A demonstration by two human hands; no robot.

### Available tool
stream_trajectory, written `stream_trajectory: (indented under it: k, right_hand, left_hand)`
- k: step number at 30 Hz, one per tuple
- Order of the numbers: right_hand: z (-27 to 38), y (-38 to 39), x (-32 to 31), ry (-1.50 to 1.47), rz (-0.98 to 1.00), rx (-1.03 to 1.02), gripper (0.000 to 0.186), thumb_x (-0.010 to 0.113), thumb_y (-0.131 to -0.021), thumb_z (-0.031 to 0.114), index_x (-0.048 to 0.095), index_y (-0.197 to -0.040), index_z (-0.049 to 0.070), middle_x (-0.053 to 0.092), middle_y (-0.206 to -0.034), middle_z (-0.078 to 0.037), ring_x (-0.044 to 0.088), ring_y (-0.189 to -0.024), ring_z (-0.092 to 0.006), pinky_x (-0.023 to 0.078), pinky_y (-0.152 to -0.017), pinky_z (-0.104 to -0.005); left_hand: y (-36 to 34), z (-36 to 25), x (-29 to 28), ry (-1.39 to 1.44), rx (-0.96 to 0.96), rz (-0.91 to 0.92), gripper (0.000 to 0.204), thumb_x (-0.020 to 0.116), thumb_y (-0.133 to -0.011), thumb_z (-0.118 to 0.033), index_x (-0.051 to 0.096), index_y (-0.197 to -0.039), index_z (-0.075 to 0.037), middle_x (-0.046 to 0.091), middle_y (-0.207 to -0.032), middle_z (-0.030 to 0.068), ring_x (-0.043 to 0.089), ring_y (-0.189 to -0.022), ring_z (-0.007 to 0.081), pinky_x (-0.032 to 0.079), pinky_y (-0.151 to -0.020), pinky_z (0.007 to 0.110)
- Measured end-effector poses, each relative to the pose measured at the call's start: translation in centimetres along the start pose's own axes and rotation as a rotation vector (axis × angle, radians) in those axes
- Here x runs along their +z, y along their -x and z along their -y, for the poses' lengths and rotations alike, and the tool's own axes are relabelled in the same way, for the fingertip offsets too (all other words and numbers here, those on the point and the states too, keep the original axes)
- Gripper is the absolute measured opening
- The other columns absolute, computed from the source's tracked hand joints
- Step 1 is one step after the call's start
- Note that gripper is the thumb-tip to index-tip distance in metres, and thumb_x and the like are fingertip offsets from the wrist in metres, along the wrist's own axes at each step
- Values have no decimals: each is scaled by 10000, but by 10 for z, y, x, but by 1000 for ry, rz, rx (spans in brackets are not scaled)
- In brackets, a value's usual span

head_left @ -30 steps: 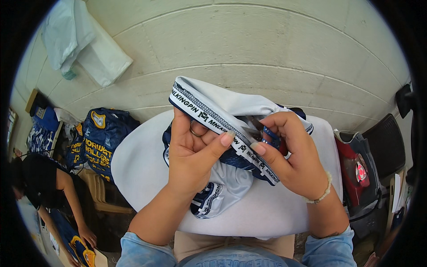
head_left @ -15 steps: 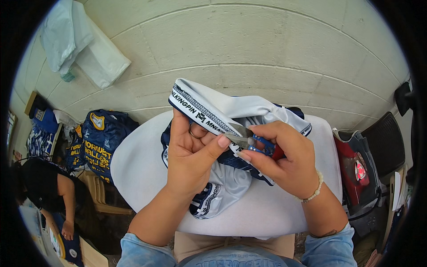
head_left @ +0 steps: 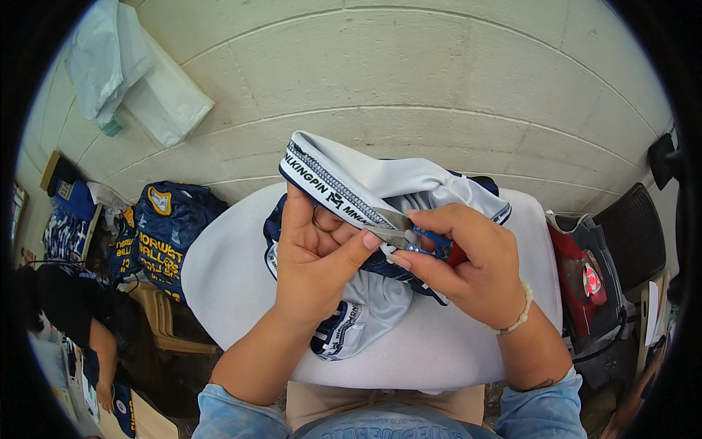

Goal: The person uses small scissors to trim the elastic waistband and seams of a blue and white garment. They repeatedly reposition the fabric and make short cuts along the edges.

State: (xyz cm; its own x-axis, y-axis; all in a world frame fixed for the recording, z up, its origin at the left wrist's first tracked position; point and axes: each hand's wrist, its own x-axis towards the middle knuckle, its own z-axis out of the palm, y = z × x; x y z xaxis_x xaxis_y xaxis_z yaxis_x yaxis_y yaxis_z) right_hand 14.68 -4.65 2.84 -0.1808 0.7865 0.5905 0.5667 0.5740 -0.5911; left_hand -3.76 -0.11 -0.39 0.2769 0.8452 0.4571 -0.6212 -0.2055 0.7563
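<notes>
A white and navy garment (head_left: 417, 178) with a printed, overlock-stitched band lies partly raised over the white tabletop (head_left: 234, 249). My left hand (head_left: 307, 256) holds the band up, fingers behind it and thumb in front near the blades. Between the fingers and thumb of my right hand (head_left: 475, 260) are thread snips (head_left: 431, 242) with blue grips. Their metal blades point left and sit apart at the band's edge, close to my left thumb. The rest of the garment spreads in folds beneath both hands.
A pale block wall (head_left: 409, 80) rises behind the table, with white plastic bags (head_left: 146, 88) hanging at the upper left. Packed navy jerseys (head_left: 172, 234) stand left, near a person (head_left: 80, 307) at another table. A red and grey machine (head_left: 585, 271) stands right.
The band and snips have shifted only slightly in my hands. The person at left has moved an arm, and part of another arm now shows at the lower right edge.
</notes>
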Motion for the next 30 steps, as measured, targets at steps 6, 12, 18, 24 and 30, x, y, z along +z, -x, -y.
stream_trajectory:
  k: [6,12,18,24,30]
  right_hand:
    - [-1,-2,2,-39,-32,-23,321,806,-752,165,651,-996,25,609,-759,-57,549,-600,-128,435,-529,-248]
    - [-1,-1,-2,-3,21,27,332,820,-735,122,668,-1007,8,680,-875,-69,595,-679,-89,468,-583,-214]
    - [-4,-1,-1,-2,17,9,321,815,-740,119,666,-999,2,687,-883,-78,608,-690,-97,476,-591,-216]
    - [-7,-2,-1,-11,-1,-35,295,801,-764,123,652,-984,-4,678,-861,-76,595,-677,-96,469,-593,-213]
    - [-7,-4,12,-463,-56,192,304,780,-791,164,611,-1001,24,584,-781,-33,522,-643,-93,433,-590,-224]
  left_hand:
    - [-1,0,1,-1,-13,-18,817,551,-834,177,127,-1495,-46,578,-1191,152,607,-1111,228,528,-931,339]
    - [-1,0,3,1,-23,-31,800,567,-838,163,147,-1486,-47,585,-1179,145,612,-1099,216,533,-923,326]
    - [-1,-1,4,-5,-29,-44,804,570,-840,165,150,-1488,-61,596,-1161,137,619,-1087,211,543,-905,317]
    - [-1,-1,4,-18,-34,-54,812,573,-838,167,147,-1490,-62,597,-1162,134,618,-1086,206,539,-909,316]
    - [-3,-1,5,-54,-36,-72,831,580,-836,164,122,-1493,-55,587,-1175,136,615,-1083,202,525,-922,320]
